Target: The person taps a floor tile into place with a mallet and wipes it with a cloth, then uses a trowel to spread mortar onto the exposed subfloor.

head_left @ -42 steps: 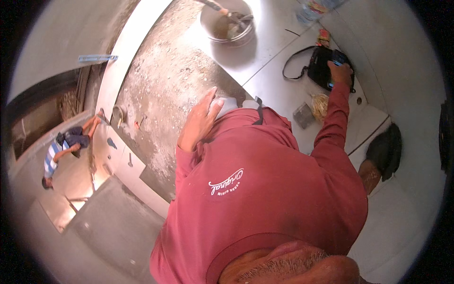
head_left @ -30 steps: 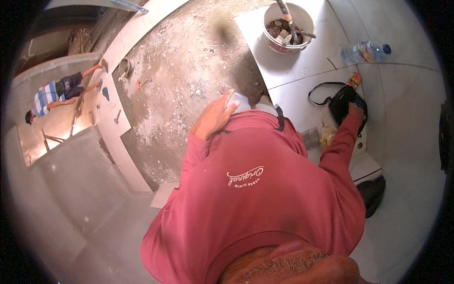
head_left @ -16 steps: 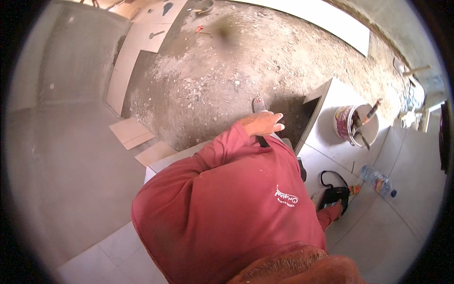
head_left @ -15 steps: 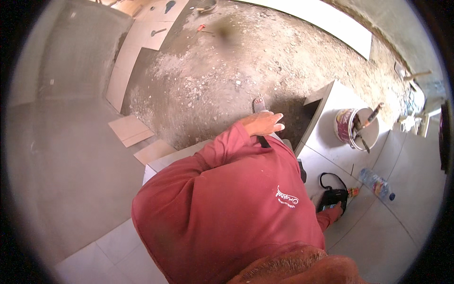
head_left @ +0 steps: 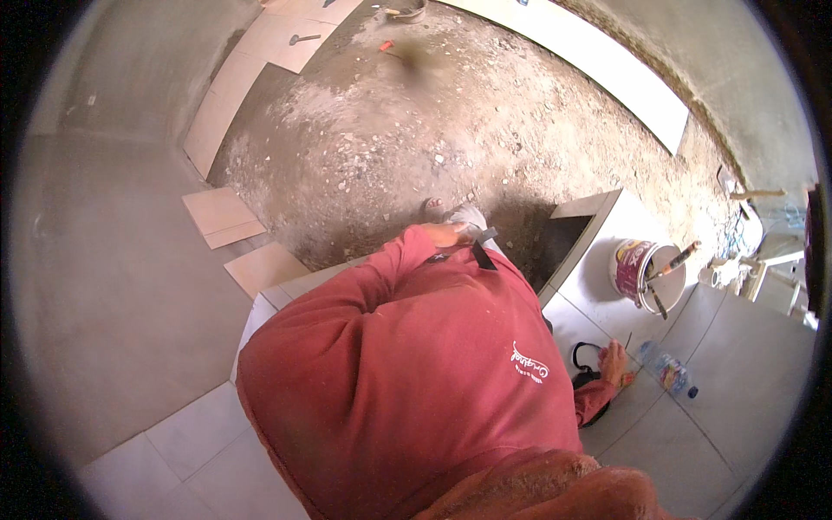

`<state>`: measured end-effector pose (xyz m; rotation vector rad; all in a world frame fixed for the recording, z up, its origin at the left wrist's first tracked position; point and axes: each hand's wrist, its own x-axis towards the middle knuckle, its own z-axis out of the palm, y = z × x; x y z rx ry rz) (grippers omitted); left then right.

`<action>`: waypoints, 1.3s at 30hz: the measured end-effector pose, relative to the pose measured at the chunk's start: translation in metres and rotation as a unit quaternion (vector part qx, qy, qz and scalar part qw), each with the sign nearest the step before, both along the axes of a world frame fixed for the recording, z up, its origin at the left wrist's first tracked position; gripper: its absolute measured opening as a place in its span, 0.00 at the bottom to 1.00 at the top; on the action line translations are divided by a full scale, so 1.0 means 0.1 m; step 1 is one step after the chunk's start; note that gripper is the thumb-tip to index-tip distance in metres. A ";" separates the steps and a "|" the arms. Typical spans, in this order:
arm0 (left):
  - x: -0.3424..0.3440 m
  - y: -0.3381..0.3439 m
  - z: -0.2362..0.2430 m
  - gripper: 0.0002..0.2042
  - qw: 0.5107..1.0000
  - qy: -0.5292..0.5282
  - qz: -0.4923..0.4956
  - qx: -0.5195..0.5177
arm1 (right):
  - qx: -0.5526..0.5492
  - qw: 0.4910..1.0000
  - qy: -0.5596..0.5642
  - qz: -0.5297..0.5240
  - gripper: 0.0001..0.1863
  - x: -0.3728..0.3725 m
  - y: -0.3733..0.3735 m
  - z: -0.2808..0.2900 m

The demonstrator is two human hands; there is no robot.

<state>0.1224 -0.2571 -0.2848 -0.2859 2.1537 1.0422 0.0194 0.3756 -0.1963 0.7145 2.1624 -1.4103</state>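
My left hand (head_left: 446, 234) rests at my lap, beside a pale, whitish patch over my leg. Its fingers blend into that patch, so their pose is unclear. Out to my right, low over the floor tiles, my right hand (head_left: 614, 362) has its fingers bent together; whatever they may hold is hidden. Under and beside that wrist lies a black pouch (head_left: 585, 378) with a looped strap, mostly covered by my hand and sleeve. A small red-orange packet (head_left: 628, 379) shows right by the hand. Close by, a clear plastic bottle (head_left: 669, 371) with a blue cap lies on its side.
A white bucket (head_left: 624, 267) with handled tools stands on a tiled ledge (head_left: 579, 290). Rubble-strewn ground (head_left: 373, 147) spreads ahead. Loose beige tiles (head_left: 221, 217) lie at the left, and a hammer (head_left: 303, 38) rests on tiles farther off. Long white tiles (head_left: 598, 65) run along the far wall.
My right hand has lifted off the pouch's lit screen and moved forward, its fingers now bent. My left hand has drawn back to the left, against my leg. The view has shifted slightly.
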 end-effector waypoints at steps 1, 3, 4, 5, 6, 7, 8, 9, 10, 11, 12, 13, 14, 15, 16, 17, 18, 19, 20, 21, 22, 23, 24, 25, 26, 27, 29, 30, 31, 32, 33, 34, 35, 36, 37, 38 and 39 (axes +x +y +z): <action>0.02 -0.06 0.09 0.32 1.000 0.002 0.004 -0.004 | -0.011 0.999 0.000 0.034 0.19 -0.04 -0.35 0.07; 0.21 -0.20 0.32 0.30 0.999 0.004 0.035 -0.003 | -0.023 0.992 -0.008 0.126 0.20 -0.19 -1.18 0.20; 0.21 -0.28 0.41 0.30 0.999 0.014 0.043 0.009 | -0.015 0.986 -0.008 0.167 0.20 -0.24 -1.47 0.31; 0.25 -0.36 0.47 0.29 0.998 0.023 0.052 0.021 | -0.041 0.975 0.009 0.216 0.23 -0.31 -1.47 -0.08; 0.50 -0.47 0.39 0.25 0.994 0.068 0.087 -0.016 | -0.028 0.968 0.013 0.249 0.26 -0.33 -1.79 -0.05; 0.68 -0.63 0.35 0.24 0.993 0.059 0.098 -0.015 | -0.010 0.960 0.019 0.278 0.28 -0.33 -2.15 0.05; 0.90 -0.79 0.34 0.23 0.992 0.050 0.113 -0.016 | 0.020 0.941 0.028 0.336 0.29 -0.39 -2.41 0.13; 1.11 -0.93 0.34 0.23 0.991 0.041 0.129 -0.015 | 0.049 0.917 0.037 0.394 0.31 -0.46 -2.65 0.18; 1.01 -1.03 0.77 0.21 0.979 -0.027 0.203 0.015 | 0.047 0.921 0.007 0.388 0.31 -0.50 -2.78 0.22; 0.96 -1.15 1.27 0.19 0.955 -0.097 0.276 0.040 | 0.075 0.915 0.026 0.396 0.30 -0.54 -2.87 0.21; 1.28 -1.30 1.18 0.18 0.972 -0.087 0.218 0.008 | 0.091 0.901 0.045 0.421 0.30 -0.62 -3.04 0.14; 1.66 -1.49 0.99 0.18 0.984 -0.078 0.157 -0.024 | 0.107 0.887 0.064 0.444 0.29 -0.68 -3.27 0.10; 1.83 -1.62 0.98 0.17 0.982 -0.088 0.166 -0.012 | 0.156 0.862 0.064 0.478 0.27 -0.77 -3.59 0.30; 1.99 -1.76 1.00 0.17 0.980 -0.098 0.176 -0.002 | 0.165 0.850 0.080 0.494 0.26 -0.88 -3.85 0.29; 1.95 -1.88 1.27 0.17 0.959 -0.126 0.247 0.056 | 0.182 0.841 0.094 0.501 0.26 -0.97 -4.01 0.29; 1.88 -2.01 1.44 0.18 0.932 -0.151 0.308 0.117 | 0.204 0.834 0.108 0.501 0.25 -1.03 -4.09 0.35; 1.99 -2.14 1.54 0.18 0.938 -0.128 0.297 0.122 | 0.166 0.838 0.166 0.493 0.24 -1.06 -4.31 0.26; 2.08 -2.27 1.61 0.18 0.944 -0.104 0.285 0.127 | 0.149 0.829 0.159 0.515 0.24 -1.09 -4.52 0.20; 2.16 -2.41 1.68 0.18 0.950 -0.080 0.272 0.131 | 0.133 0.820 0.151 0.536 0.24 -1.12 -4.73 0.12; 2.10 -2.61 1.71 0.18 0.966 -0.065 0.225 0.113 | 0.127 0.815 0.149 0.546 0.24 -1.16 -4.95 0.16; 2.16 -2.77 1.81 0.18 0.976 -0.063 0.188 0.093 | 0.141 0.799 0.096 0.577 0.23 -1.07 -5.30 0.28; 2.23 -2.84 1.76 0.18 0.977 -0.075 0.176 0.089 | 0.106 0.808 0.037 0.578 0.22 -0.97 -5.58 0.27; 2.37 -2.91 1.79 0.19 0.977 -0.097 0.168 0.084 | 0.073 0.813 -0.021 0.577 0.22 -0.92 -5.80 0.21; 2.47 -2.95 1.60 0.20 0.971 -0.125 0.182 0.093 | 0.038 0.803 -0.031 0.594 0.22 -0.91 -5.95 0.03; 2.56 -3.02 1.50 0.23 0.964 -0.155 0.190 0.105 | 0.009 0.795 -0.041 0.605 0.22 -0.92 -6.08 -0.12; 2.54 -3.10 1.52 0.23 0.955 -0.127 0.234 0.131 | -0.017 0.776 -0.005 0.630 0.21 -0.96 -6.07 -0.50; 2.63 -3.08 1.68 0.23 0.926 -0.081 0.323 0.179 | -0.006 0.741 0.055 0.669 0.21 -1.02 -6.24 -0.74; 2.80 -2.93 1.71 0.24 0.930 -0.040 0.330 0.157 | 0.023 0.715 0.076 0.694 0.21 -1.06 -6.52 -0.85; 2.88 -2.80 1.67 0.24 0.932 -0.018 0.333 0.141 | 0.039 0.716 0.072 0.693 0.21 -1.08 -6.72 -0.82; 2.92 -2.69 1.65 0.24 0.930 -0.002 0.342 0.132 | 0.055 0.719 0.065 0.690 0.21 -1.10 -6.95 -0.76; 3.00 -2.50 1.65 0.24 0.916 -0.017 0.381 0.126 | 0.049 0.736 0.027 0.675 0.21 -1.04 -7.28 -0.42; 3.07 -2.31 1.70 0.24 0.900 -0.029 0.417 0.122 | 0.046 0.751 -0.007 0.658 0.21 -1.02 -7.49 -0.21; 3.05 -2.26 1.69 0.24 0.891 -0.037 0.435 0.121 | 0.059 0.746 -0.010 0.663 0.22 -1.10 -7.47 -0.21; 3.06 -2.18 1.71 0.24 0.879 -0.042 0.461 0.116 | 0.068 0.736 -0.013 0.674 0.23 -1.22 -7.48 -0.28; 3.06 -2.13 1.70 0.25 0.869 -0.048 0.479 0.115 | 0.078 0.726 -0.015 0.683 0.23 -1.32 -7.50 -0.36; 3.03 -2.10 1.68 0.25 0.859 -0.051 0.497 0.114 | 0.105 0.712 -0.032 0.693 0.22 -1.41 -7.53 -0.44; 3.00 -2.10 1.64 0.25 0.852 -0.056 0.509 0.113 | 0.090 0.630 0.022 0.771 0.22 -1.57 -7.50 -0.66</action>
